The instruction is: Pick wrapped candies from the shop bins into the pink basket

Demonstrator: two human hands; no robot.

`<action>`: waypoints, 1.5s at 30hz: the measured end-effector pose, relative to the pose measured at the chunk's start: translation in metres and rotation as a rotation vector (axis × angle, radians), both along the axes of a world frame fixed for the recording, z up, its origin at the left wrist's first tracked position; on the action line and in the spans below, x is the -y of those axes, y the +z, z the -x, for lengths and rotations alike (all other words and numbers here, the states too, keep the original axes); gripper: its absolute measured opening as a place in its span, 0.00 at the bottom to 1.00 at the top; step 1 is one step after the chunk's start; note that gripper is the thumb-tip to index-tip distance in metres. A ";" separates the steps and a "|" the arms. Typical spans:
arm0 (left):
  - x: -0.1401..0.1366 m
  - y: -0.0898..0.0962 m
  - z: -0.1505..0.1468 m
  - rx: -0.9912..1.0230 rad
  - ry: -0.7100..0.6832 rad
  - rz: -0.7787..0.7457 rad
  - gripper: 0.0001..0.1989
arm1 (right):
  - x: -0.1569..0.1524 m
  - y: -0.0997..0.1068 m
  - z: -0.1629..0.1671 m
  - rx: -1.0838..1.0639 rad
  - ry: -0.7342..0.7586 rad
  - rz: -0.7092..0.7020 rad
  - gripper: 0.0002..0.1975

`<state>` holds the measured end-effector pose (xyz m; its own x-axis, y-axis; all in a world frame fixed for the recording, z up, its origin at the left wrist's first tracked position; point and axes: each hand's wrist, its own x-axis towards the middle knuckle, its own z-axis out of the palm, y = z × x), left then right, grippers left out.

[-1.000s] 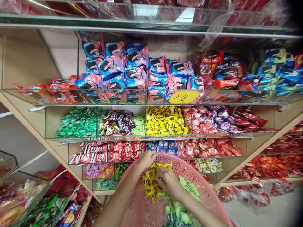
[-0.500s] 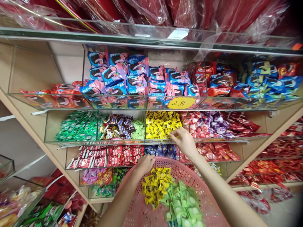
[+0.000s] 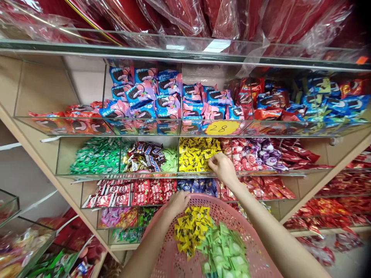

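My left hand (image 3: pixel 177 202) is closed over the far rim of a pink perforated plastic basket (image 3: pixel 223 204). Inside the basket lie a heap of yellow-wrapped candies (image 3: pixel 193 229) and, to its right, a larger heap of pale green packets (image 3: pixel 227 251). At the front right of a shelf bin of yellow-wrapped candies (image 3: pixel 195 152), my right hand (image 3: pixel 222 166) has its fingers curled together, the tips against the pile. Whatever is between those fingertips is hidden.
Clear panels edge the shelves. Beside the yellow bin are chocolate bars (image 3: pixel 150 154), green-wrapped candies (image 3: pixel 97 156) and purple-and-white candies (image 3: pixel 265 152). Above hangs a yellow price tag (image 3: pixel 222 127) reading 28, in front of blue-and-pink cookie packs (image 3: pixel 140 92). Red packets (image 3: pixel 116 193) fill the shelf below.
My right hand's fingers have drawn together at the yellow candies, the hand shifting slightly. The left hand keeps its hold on the basket, and the view has tilted a little.
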<state>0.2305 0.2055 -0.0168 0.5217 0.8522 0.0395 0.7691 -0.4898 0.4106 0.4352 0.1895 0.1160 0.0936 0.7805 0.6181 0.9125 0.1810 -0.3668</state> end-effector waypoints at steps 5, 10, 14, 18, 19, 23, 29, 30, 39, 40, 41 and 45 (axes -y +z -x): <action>0.002 0.004 -0.001 -0.026 -0.001 0.003 0.20 | 0.027 0.014 0.001 -0.115 0.064 -0.194 0.06; 0.004 0.006 -0.002 -0.051 -0.010 -0.008 0.19 | 0.066 0.000 0.025 -0.193 0.318 -0.070 0.07; 0.003 0.003 -0.001 -0.038 -0.015 -0.009 0.19 | 0.081 -0.059 0.045 -0.183 0.448 0.256 0.08; 0.002 0.002 -0.002 -0.030 0.014 0.020 0.20 | 0.088 -0.118 0.058 -0.160 0.486 0.531 0.07; 0.002 0.002 -0.003 -0.033 0.019 0.028 0.20 | 0.089 -0.127 0.061 -0.147 0.487 0.582 0.07; 0.003 0.005 -0.004 -0.047 0.033 0.041 0.21 | 0.092 -0.145 0.067 -0.100 0.477 0.704 0.06; 0.003 0.005 -0.003 -0.039 0.032 0.034 0.21 | 0.090 -0.156 0.071 -0.136 0.474 0.708 0.06; 0.003 0.005 -0.003 -0.041 0.032 0.032 0.21 | 0.090 -0.159 0.072 -0.144 0.471 0.710 0.06; 0.003 0.005 -0.003 -0.046 0.024 0.036 0.22 | 0.093 -0.171 0.079 -0.139 0.444 0.729 0.07; 0.003 0.005 -0.003 -0.051 0.023 0.031 0.22 | 0.093 -0.172 0.079 -0.139 0.443 0.725 0.07; 0.003 0.006 -0.003 -0.057 0.022 0.026 0.22 | 0.093 -0.173 0.079 -0.137 0.441 0.724 0.07; 0.004 0.006 -0.002 -0.063 0.024 0.023 0.21 | 0.092 -0.168 0.078 -0.132 0.422 0.714 0.03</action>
